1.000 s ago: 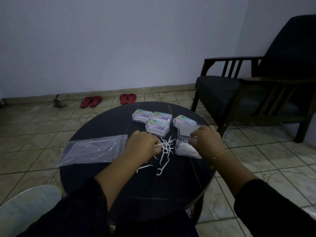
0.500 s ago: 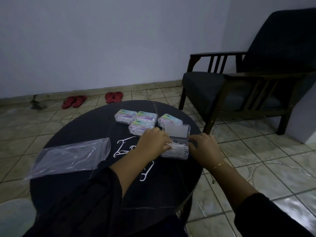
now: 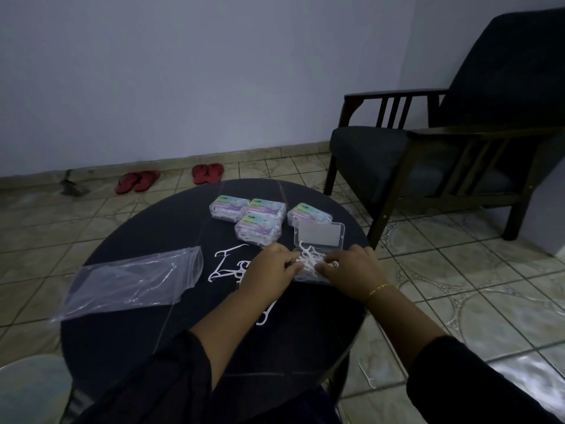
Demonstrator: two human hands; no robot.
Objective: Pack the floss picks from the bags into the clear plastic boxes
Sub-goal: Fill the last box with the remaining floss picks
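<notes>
Both hands, left hand (image 3: 270,267) and right hand (image 3: 351,270), press together on the floss picks (image 3: 310,258) heaped in the open box (image 3: 319,240); these want flattening before the lid shuts.

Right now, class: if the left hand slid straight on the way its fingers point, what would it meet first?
The left hand points right, so it would first meet the floss picks heaped in the open box; depth is unclear.

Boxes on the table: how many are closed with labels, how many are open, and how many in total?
Closed boxes with labels: 4
Open box: 1, between the left hand and right hand
Total: 5
</notes>
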